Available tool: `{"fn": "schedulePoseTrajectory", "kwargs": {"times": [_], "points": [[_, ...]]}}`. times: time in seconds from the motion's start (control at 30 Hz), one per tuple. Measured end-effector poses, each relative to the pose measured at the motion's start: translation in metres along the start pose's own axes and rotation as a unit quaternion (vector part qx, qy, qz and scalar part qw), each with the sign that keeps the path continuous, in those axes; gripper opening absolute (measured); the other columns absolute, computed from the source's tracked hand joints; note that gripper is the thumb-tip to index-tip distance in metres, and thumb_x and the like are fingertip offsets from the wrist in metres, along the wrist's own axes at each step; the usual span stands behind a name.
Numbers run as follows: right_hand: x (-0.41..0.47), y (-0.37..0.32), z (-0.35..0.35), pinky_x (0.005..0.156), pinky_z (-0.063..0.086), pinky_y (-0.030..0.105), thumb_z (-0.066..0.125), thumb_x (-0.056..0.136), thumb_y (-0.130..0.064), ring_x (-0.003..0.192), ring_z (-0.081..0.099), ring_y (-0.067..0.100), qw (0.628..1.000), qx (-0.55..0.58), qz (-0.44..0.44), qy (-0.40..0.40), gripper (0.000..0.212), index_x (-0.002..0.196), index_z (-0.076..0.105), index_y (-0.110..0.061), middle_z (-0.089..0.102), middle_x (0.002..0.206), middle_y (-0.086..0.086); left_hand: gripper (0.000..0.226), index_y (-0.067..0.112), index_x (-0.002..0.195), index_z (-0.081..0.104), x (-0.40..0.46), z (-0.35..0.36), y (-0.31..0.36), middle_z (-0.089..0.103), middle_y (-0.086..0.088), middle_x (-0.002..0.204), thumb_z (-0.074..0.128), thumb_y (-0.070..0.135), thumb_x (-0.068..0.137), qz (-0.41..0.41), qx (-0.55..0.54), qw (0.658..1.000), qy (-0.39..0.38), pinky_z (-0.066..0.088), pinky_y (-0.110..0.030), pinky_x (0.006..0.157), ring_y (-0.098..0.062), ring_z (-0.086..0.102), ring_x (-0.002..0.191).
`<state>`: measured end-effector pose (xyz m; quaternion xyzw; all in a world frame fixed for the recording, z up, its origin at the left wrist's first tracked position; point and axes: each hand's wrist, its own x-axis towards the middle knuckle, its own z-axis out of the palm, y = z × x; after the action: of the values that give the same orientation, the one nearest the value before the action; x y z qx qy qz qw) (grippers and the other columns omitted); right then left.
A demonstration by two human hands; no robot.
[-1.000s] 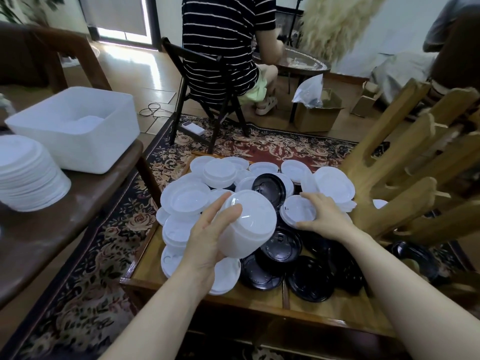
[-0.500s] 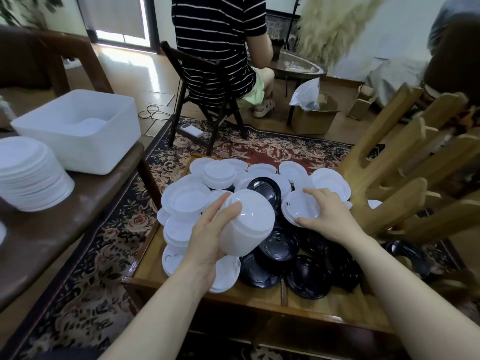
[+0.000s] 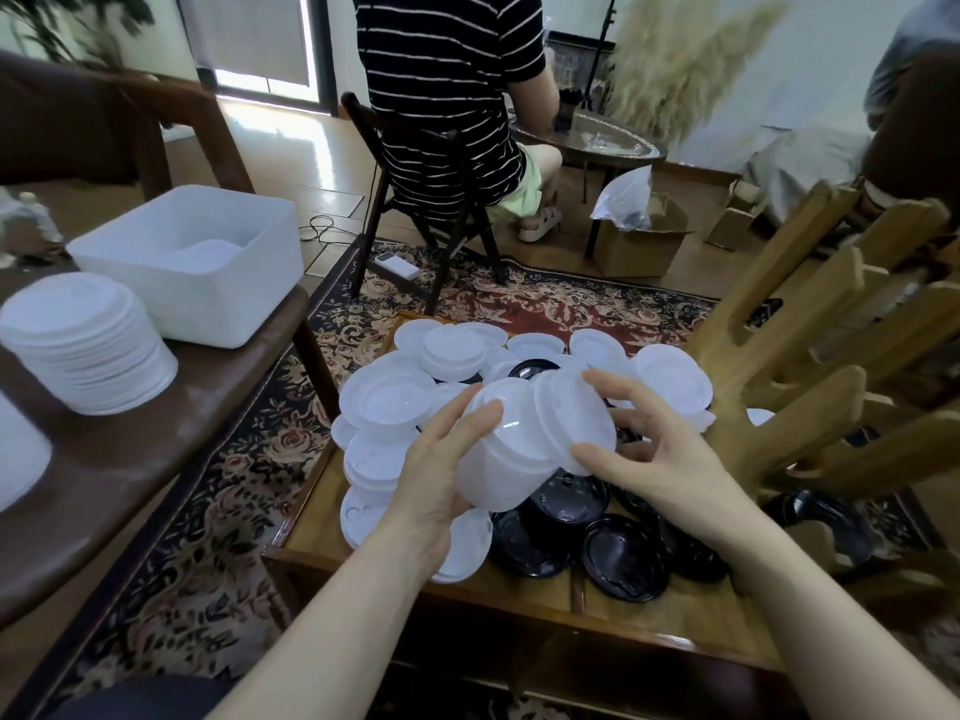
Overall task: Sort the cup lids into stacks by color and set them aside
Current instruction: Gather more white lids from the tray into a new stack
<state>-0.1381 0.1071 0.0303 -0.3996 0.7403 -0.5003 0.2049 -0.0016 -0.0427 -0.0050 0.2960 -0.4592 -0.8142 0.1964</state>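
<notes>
- White plastic defined the active item: a single white lid (image 3: 574, 420) was pinched in the right hand (image 3: 660, 459), thumb at its lower rim and fingers over its upper rim.
- One second earlier that hand had rested on the same kind of lid among the loose pile on the low wooden surface (image 3: 670, 610); half a second earlier it had begun lifting it. The lid was now clear of the pile and pressed edge-on against the open end of the held stack (image 3: 498, 459).
- The left hand (image 3: 436, 475) gripped that stack of white lids from the left side, thumb across the top, above the near-left part of the surface. Its grip and position matched both earlier frames.
- Judgement: the step in hand was nesting the new lid onto the stack; the lid sat tilted, not yet seated flush.
- Loose white lids (image 3: 387, 397) remained spread over the far and left part of the surface; black lids (image 3: 623, 558) lay grouped at the near right, unstacked.
- A finished white stack (image 3: 88, 340) stood set aside on the side table (image 3: 156, 459) to the left, beside a white bin (image 3: 197, 262).
- Judgement: the white sorting was well advanced but incomplete; the black sorting appeared not yet started.
</notes>
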Motion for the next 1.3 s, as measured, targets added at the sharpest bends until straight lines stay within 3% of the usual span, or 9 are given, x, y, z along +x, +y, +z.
{"fn": "schedulePoseTrajectory", "kwargs": {"times": [0.2,0.33,0.43,0.57,0.73,0.87,1.0,1.2,1.3], "points": [[-0.001,0.007,0.011,0.096,0.051,0.044,0.073,0.083,-0.030,0.123,0.054,0.013,0.997,-0.008,-0.031,-0.065,0.054,0.132,0.052,-0.040,0.055,0.135,-0.012,0.063,0.038,0.127,0.065,-0.003,0.001,0.000,0.071,0.010,0.123,0.082,0.050,0.067,-0.017,0.008,0.999,-0.028,0.056,-0.035,0.081,-0.014,0.065,0.116],[0.001,0.009,0.017,0.091,0.050,0.034,0.072,0.078,-0.045,0.119,0.053,0.009,0.997,-0.014,-0.045,-0.060,0.055,0.129,0.053,-0.045,0.052,0.132,-0.019,0.064,0.038,0.127,0.066,-0.003,0.000,0.000,0.069,0.011,0.125,0.071,0.057,0.065,-0.012,0.013,1.000,-0.021,0.055,-0.041,0.092,-0.015,0.063,0.119],[0.003,0.009,0.017,0.087,0.051,0.032,0.071,0.076,-0.050,0.113,0.054,0.007,0.997,-0.018,-0.050,-0.063,0.054,0.127,0.053,-0.048,0.051,0.128,-0.020,0.048,0.039,0.125,0.067,-0.004,0.002,0.001,0.069,0.012,0.124,0.067,0.052,0.079,-0.017,0.021,1.000,-0.014,0.055,-0.039,0.088,-0.015,0.062,0.118],[0.004,0.009,0.012,0.098,0.049,0.036,0.071,0.080,-0.044,0.132,0.043,0.009,0.994,-0.032,-0.060,-0.091,0.057,0.132,0.050,-0.046,0.044,0.140,-0.020,0.034,0.038,0.125,0.067,-0.004,0.003,0.002,0.069,0.012,0.124,0.059,0.046,0.093,-0.022,0.018,1.000,-0.004,0.054,-0.040,0.090,-0.014,0.062,0.116],[0.003,0.009,0.004,0.100,0.042,0.015,0.071,0.085,-0.030,0.139,0.033,-0.002,0.989,-0.030,-0.070,-0.124,0.061,0.139,0.046,-0.036,0.038,0.147,-0.026,0.035,0.037,0.128,0.065,-0.007,0.007,0.004,0.069,0.013,0.124,0.058,0.047,0.095,-0.027,0.024,0.999,-0.007,0.054,-0.040,0.092,-0.012,0.062,0.115],[0.004,0.011,0.004,0.099,0.040,0.009,0.069,0.083,-0.031,0.139,0.028,-0.007,0.986,-0.055,-0.077,-0.138,0.063,0.140,0.043,-0.039,0.034,0.147,-0.030,0.031,0.037,0.127,0.065,-0.007,0.009,0.004,0.070,0.012,0.121,0.053,0.043,0.099,-0.025,0.023,0.999,-0.009,0.055,-0.035,0.082,-0.011,0.063,0.110],[0.004,0.009,0.005,0.095,0.042,0.008,0.070,0.081,-0.034,0.137,0.032,-0.006,0.987,-0.071,-0.082,-0.120,0.063,0.138,0.045,-0.041,0.036,0.146,-0.025,0.029,0.036,0.126,0.064,-0.008,0.009,0.004,0.069,0.012,0.119,0.049,0.040,0.101,-0.020,0.022,1.000,-0.008,0.053,-0.031,0.072,-0.007,0.063,0.103],[0.002,0.010,0.010,0.093,0.045,0.013,0.073,0.081,-0.045,0.135,0.038,0.004,0.984,-0.112,-0.107,-0.090,0.062,0.136,0.046,-0.045,0.041,0.139,-0.019,0.023,0.039,0.117,0.065,-0.006,0.008,0.003,0.066,0.012,0.123,0.048,0.034,0.103,-0.006,0.025,1.000,-0.001,0.054,-0.030,0.074,-0.007,0.061,0.107],[0.002,0.008,0.011,0.092,0.044,0.012,0.074,0.080,-0.043,0.132,0.040,0.002,0.985,-0.108,-0.103,-0.086,0.062,0.136,0.048,-0.043,0.042,0.137,-0.018,0.027,0.036,0.121,0.065,-0.007,0.008,0.002,0.068,0.013,0.119,0.051,0.043,0.099,-0.006,0.025,1.000,-0.012,0.054,-0.029,0.073,-0.006,0.063,0.105]]}}
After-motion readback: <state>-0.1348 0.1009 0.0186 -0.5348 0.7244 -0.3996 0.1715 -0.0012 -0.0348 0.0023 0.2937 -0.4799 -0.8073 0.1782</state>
